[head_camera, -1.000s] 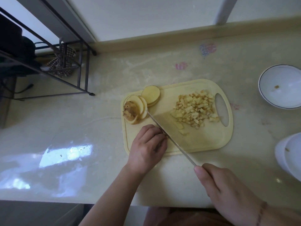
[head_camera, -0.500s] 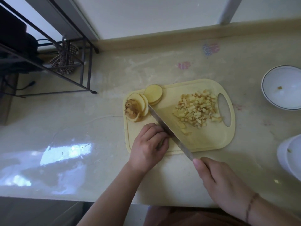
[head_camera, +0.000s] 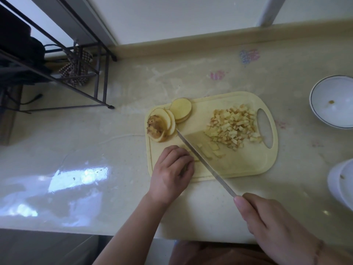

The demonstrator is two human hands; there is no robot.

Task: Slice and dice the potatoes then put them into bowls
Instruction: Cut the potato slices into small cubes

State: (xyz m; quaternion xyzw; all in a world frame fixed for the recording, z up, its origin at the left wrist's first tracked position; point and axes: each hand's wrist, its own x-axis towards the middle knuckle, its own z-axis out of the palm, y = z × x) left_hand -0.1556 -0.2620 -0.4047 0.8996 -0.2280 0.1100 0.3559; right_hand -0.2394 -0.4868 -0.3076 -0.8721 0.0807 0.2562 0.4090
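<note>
A: Potato strips [head_camera: 193, 157] on the near left of the cutting board [head_camera: 238, 165] look firm but wet, so some sliding should be expected. They are best pinned from above, close to the blade.

B: Agreed. The left hand [head_camera: 172, 171] is seen curled knuckles-up over them, pressing down. The knife [head_camera: 202, 159] handle is wrapped by the right hand [head_camera: 267, 224], blade angled far-left across the board. Diced pieces [head_camera: 233, 127] are piled far right; slices [head_camera: 172, 119] are stacked far left.

Knife [head_camera: 205, 162] pulled back toward right hand [head_camera: 267, 222]; few more cut pieces [head_camera: 212, 150] beside blade.
</note>
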